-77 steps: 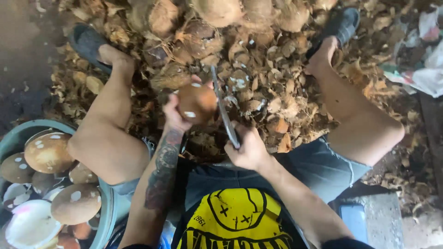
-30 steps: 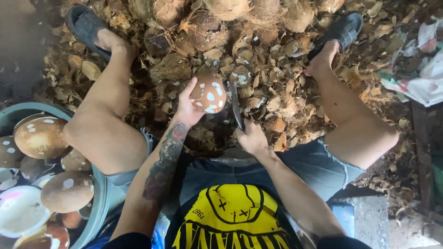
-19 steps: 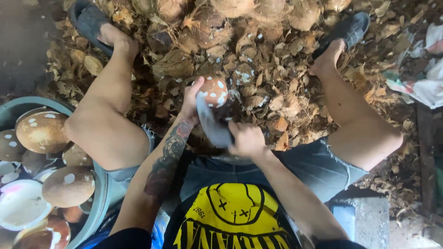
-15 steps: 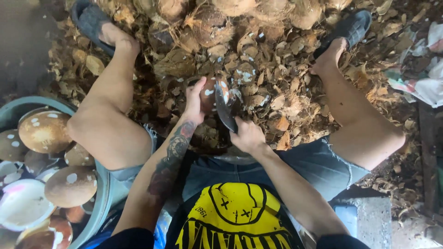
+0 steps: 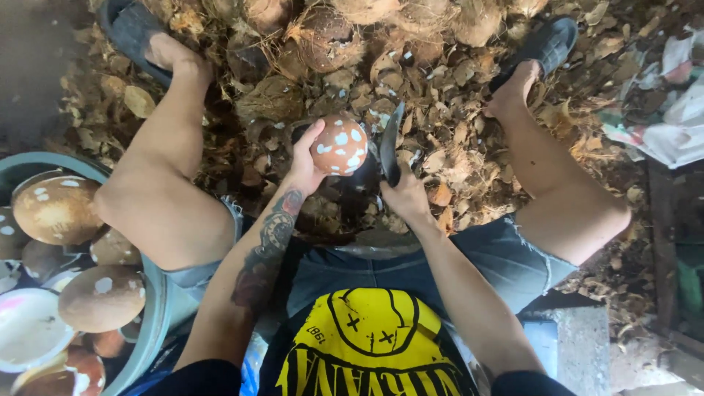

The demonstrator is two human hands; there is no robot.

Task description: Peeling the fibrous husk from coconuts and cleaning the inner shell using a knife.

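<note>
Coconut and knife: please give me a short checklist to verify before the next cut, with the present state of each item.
1. Left hand grips the coconut firmly: ok.
2. Right hand holds the knife: ok.
3. Blade edge turned away from the left fingers: cannot tell.
4. Blade beside the coconut, not touching the thumb: ok, as far as visible.
5. Legs spread wide of the blade: ok.
6. Tub of peeled coconuts within reach on the left: ok.

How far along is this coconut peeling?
Done: several peeled coconuts lie in the tub, and shavings cover the ground. In hand: the left hand holds a partly peeled coconut, brown with white patches; the right hand holds the knife against it. Left: unpeeled husked coconuts ahead.
</note>
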